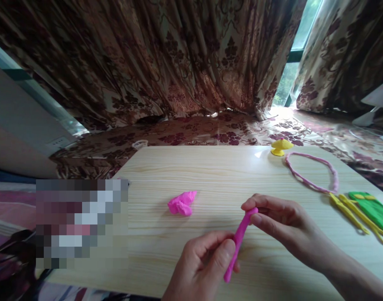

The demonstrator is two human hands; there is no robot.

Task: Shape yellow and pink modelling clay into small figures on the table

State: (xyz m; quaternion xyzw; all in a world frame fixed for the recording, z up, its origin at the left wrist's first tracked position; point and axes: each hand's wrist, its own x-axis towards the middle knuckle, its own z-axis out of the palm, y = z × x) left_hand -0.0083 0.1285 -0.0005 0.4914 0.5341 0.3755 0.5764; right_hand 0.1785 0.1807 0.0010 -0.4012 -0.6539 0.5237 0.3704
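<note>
A pink roll of modelling clay (239,241) is held slanting above the table, between both hands. My left hand (207,261) pinches it around its lower middle, thumb on the near side. At its upper end, the thumb and forefinger of my right hand (282,217) grip the tip. Left of the hands, a torn lump of the same pink clay (181,203) lies on the tabletop, touched by neither hand.
The pale wooden table (191,167) carries a yellow clay piece on a foot (279,147), a pink twisted ring (310,186), yellow clay strips (351,213) and a green clay slab (375,213) on the right. A blurred-out patch (81,225) covers the left. Patterned curtains (191,62) hang behind.
</note>
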